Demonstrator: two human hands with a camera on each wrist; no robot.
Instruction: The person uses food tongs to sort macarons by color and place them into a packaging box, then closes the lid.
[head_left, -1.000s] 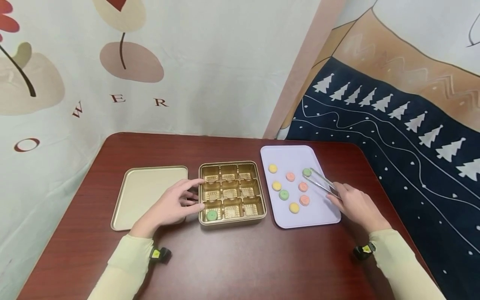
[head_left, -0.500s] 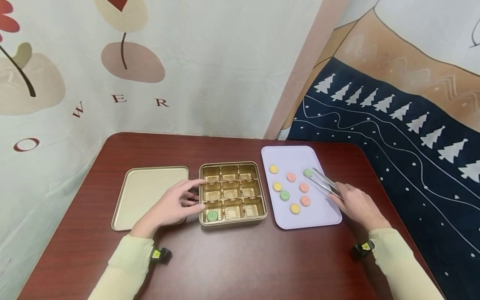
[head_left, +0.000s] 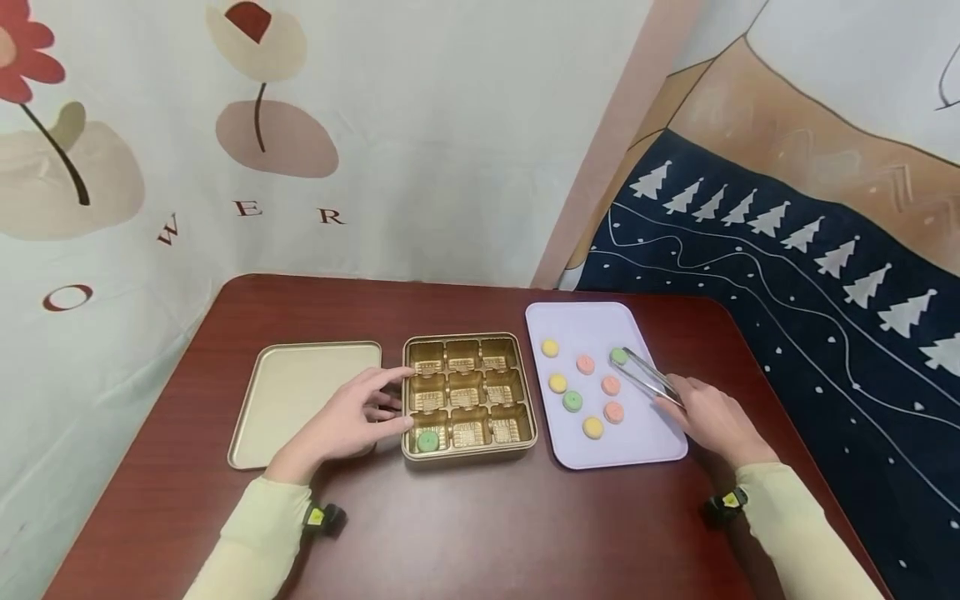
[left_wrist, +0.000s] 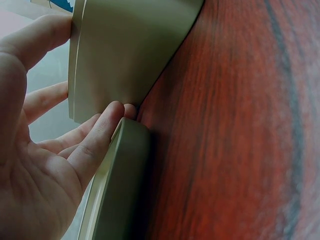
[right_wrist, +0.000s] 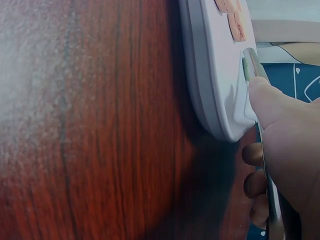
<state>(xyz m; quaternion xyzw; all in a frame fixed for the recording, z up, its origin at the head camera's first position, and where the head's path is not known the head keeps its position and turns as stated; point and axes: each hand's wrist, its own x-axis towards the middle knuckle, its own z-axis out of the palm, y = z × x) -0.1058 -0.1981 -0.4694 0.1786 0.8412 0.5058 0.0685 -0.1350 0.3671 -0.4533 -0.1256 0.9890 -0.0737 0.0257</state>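
My left hand (head_left: 341, 423) rests its fingertips along the left side of a gold tin (head_left: 467, 389) with a compartmented insert; thumb and index finger touch its rim. A green macaron (head_left: 427, 441) sits in the tin's front left compartment. In the left wrist view, other fingers (left_wrist: 97, 140) reach between the tin's wall (left_wrist: 130, 45) and the lid's edge (left_wrist: 132, 150). My right hand (head_left: 712, 421) grips metal tweezers (head_left: 656, 388) over the lilac tray (head_left: 648, 442). The tweezer tips stand around another green macaron (head_left: 618, 356) at the tray's right side.
Several yellow, pink and green macarons lie on the tray, among them a pink macaron (head_left: 611, 385) close to the tweezers. The gold lid (head_left: 292, 396) lies flat left of the tin. Behind the brown table (head_left: 540, 533) hangs a printed curtain (head_left: 450, 167).
The whole head view has shifted slightly downward in the picture. Both hands keep their places; the tweezer tips stay at the same green macaron.
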